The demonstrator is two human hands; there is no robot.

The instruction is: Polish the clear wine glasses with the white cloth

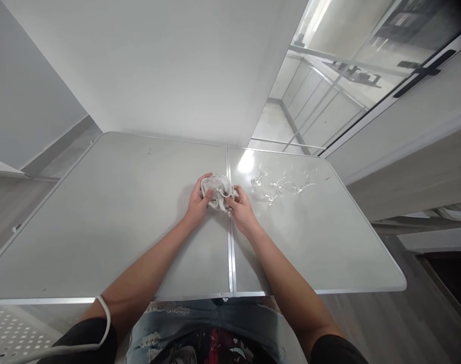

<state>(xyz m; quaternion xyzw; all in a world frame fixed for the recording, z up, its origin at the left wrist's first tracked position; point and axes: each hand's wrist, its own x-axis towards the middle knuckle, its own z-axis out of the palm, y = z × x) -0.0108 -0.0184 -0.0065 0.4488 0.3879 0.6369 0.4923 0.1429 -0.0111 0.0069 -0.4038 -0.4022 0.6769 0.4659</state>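
Over the table's middle seam, a pale cloth [227, 189] is bunched around a clear glass [214, 184]; much of the glass is hidden in its folds. My left hand [198, 203] is closed around the glass and cloth from the left, thumb across the near side. From the right, my right hand [244, 211] pinches the cloth between thumb and fingers. To the right of my hands are several clear stemmed glasses [256, 180] on the tabletop, some of them lying down. Their outlines are faint and partly blend into the table.
The pale folding table [101, 217] has a metal edge and a metal seam [230, 253] down its middle. A white panel [158, 65] rises behind it. Glass partitions [329, 76] stand at the back right. A white cable [106, 318] crosses my left arm.
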